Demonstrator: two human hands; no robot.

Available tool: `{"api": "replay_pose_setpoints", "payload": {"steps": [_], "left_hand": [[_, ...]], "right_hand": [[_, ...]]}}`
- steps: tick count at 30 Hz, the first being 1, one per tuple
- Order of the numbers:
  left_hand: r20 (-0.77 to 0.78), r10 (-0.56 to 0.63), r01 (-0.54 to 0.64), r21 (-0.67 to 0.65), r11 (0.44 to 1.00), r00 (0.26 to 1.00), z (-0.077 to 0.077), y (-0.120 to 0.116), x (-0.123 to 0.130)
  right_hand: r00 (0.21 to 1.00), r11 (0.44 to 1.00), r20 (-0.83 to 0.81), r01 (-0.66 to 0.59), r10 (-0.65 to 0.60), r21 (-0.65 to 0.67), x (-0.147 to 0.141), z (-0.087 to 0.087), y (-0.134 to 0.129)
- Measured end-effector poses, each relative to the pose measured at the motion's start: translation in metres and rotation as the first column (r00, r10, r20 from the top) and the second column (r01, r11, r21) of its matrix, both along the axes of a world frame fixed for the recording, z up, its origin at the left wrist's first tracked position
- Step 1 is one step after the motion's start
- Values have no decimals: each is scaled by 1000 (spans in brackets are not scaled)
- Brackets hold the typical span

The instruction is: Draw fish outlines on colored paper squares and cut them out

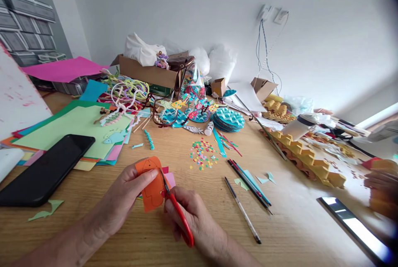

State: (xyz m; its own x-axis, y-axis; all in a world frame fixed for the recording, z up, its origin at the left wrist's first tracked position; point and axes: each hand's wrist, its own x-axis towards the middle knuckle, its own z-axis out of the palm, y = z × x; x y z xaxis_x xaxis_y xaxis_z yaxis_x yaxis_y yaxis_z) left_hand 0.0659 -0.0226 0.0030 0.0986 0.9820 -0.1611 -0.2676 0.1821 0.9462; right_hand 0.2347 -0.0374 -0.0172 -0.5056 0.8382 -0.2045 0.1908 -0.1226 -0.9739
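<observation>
My left hand (132, 186) pinches a piece of orange paper (151, 194) with a fish outline drawn on it, thumb on top. My right hand (194, 215) is closed round the red handles of a pair of scissors (183, 216). Their blades lie at the right edge of the orange paper, along the drawn outline. Behind the blades, bits of pink paper (170, 179) stick out, partly hidden by the orange paper and my hands. Beyond my hands, a scatter of small coloured paper dots (203, 153) lies on the wooden table (137, 238).
On the left lie a black phone (46, 169) and stacked coloured paper (68, 128). Several pens and pencils (242, 209) lie to the right, near a yellow egg carton (304, 157). Blue scalloped discs (228, 118) and paper fish (178, 104) sit farther back. Another person's hand (381, 182) shows at far right.
</observation>
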Motion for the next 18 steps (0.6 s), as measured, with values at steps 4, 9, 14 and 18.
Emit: {"api": "replay_pose_setpoints", "payload": {"steps": [4, 9, 14, 18], "left_hand": [[15, -14, 14, 3, 1000, 1000, -2, 0, -1], [14, -2, 2, 6, 1000, 1000, 0, 0, 0], [25, 17, -17, -23, 1000, 1000, 4, 0, 1], [37, 21, -20, -23, 1000, 999, 5, -1, 2]], "right_hand": [[1000, 1000, -21, -8, 8, 26, 0, 2, 0], [1000, 999, -25, -14, 15, 31, 0, 4, -1], [1000, 1000, -26, -11, 12, 25, 0, 6, 0], [1000, 1000, -15, -6, 6, 14, 0, 5, 0]]}}
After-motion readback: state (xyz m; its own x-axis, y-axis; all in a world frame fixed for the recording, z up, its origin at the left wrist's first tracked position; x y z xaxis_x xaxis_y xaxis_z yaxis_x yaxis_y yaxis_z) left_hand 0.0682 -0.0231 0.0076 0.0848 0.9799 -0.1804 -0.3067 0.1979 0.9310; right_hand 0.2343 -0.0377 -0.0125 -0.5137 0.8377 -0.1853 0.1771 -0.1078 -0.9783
